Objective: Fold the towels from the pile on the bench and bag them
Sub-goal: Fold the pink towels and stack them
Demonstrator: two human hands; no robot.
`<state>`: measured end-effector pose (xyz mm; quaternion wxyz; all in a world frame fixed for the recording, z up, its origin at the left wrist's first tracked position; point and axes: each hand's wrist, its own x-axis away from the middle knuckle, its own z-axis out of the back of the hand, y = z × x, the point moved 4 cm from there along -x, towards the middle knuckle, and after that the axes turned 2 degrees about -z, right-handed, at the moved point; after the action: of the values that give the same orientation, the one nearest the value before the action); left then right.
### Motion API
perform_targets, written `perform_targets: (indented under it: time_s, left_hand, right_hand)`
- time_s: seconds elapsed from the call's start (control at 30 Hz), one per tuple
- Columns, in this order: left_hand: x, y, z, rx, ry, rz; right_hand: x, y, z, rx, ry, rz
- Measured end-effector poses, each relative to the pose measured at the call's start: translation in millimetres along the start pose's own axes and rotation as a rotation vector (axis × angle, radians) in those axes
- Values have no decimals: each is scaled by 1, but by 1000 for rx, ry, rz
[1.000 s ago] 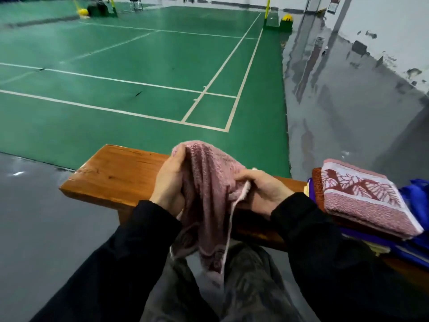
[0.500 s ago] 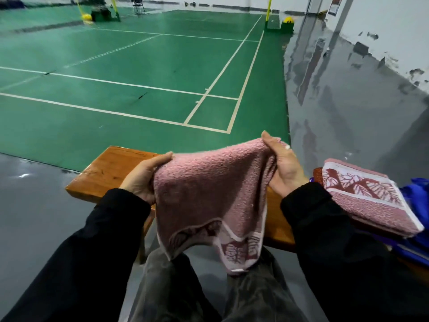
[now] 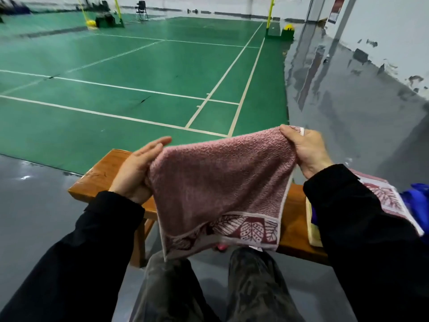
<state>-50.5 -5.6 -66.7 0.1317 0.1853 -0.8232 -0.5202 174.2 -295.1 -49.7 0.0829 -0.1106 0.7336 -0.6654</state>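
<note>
The pink towel was held spread out above the wooden bench, leaf border hanging at the bottom. Right hand pinched its top corner; left hand held the other corner, fingers mostly straight. Another folded towel sat on the pile to the right.

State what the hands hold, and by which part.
Pink towel, held spread by its top edge: left hand at the left corner, right hand pinching the right corner.
</note>
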Motion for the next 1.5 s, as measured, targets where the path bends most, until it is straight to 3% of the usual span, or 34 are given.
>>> perform_targets:
  time_s: [0.07, 0.13, 0.2, 0.3, 0.37, 0.47, 0.57, 0.67, 0.73, 0.77, 0.83, 0.9, 0.97, 1.03, 1.13, 1.27, 1.4, 1.43, 1.5]
  left_hand:
    - [-3, 13, 3, 62, -41, -85]
    - [0, 24, 1, 42, -130, -155]
    - [1, 35, 2, -178, -105, -243]
    - [-3, 54, 10, -860, 94, -439]
    - [0, 59, 9, -1056, 190, -562]
    - [4, 64, 8, -1049, 325, -741]
    - [7, 73, 7, -875, 354, -818]
    - [-4, 88, -2, -854, 448, -910]
    - [-43, 95, 2, -883, 561, -846]
    - [-66, 92, 7, -896, 594, -732]
    - [-85, 59, 19, -1079, 660, -461]
    - [-64, 0, 22, -1356, 548, -443]
    - [-18, -84, 19, -1606, 202, -425]
    - [11, -155, 28, -1780, -69, -231]
    - [10, -194, 45, -1824, -104, -46]
    - [1, -206, 47, -1829, -210, 34]
    - [-1, -211, 46, -1828, -245, -26]
    - [-7, -205, 47, -1769, -204, -83]
    - [-24, -181, 64, -1622, 53, -197]
  right_hand:
    - [0, -7, -1, -110, -41, -14]
    - [4, -20, -7, -281, -216, -30]
    - [6, -32, -6, -297, -263, 49]
    - [7, -45, 5, -123, 11, 262]
    - [12, -47, 8, -80, 133, 347]
    - [21, -49, 5, -162, 141, 396]
    - [34, -57, -2, -297, 15, 411]
    - [27, -70, -15, -247, -134, 446]
    - [-8, -64, -26, -151, -177, 288]
    - [-28, -55, -33, -69, -163, 175]
    - [-47, -17, -39, 296, 6, 22]
    - [-27, 36, -38, 579, 126, 25]
    - [18, 99, -43, 789, -69, 196]
    - [59, 155, -50, 1108, -390, 313]
    - [72, 206, -39, 1443, -595, 238]
    - [72, 219, -35, 1470, -448, 160]
    - [54, 205, -47, 1192, -137, -120]
    - [42, 200, -48, 1146, -90, -169]
    - [15, 196, -51, 1107, -48, -234]
